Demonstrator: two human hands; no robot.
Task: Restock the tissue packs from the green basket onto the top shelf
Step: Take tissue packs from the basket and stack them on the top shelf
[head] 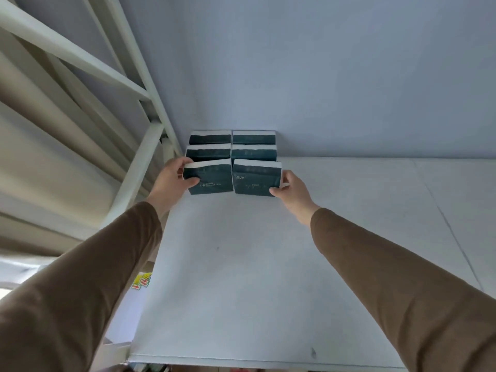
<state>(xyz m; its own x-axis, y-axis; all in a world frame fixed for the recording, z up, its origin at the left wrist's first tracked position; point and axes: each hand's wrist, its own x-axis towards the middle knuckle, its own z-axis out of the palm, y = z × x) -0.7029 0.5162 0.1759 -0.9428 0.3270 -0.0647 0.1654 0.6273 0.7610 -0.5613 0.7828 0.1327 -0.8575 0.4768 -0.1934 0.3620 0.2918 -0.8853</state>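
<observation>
Several dark teal tissue packs with white tops stand upright in two columns at the back left of the white top shelf [268,264], against the wall. My left hand [171,181] grips the front left tissue pack [212,179] by its left end. My right hand [294,193] grips the front right tissue pack [256,179] by its right end. Both front packs stand on the shelf side by side, just in front of the middle row [230,153] and the back row [232,137]. The green basket is out of view.
A white metal shelf frame [139,167] with slanted bars rises along the left. The pale wall [322,76] closes the back. A colourful package [142,281] shows below the shelf's left edge. The shelf surface stretches bare to the right and front.
</observation>
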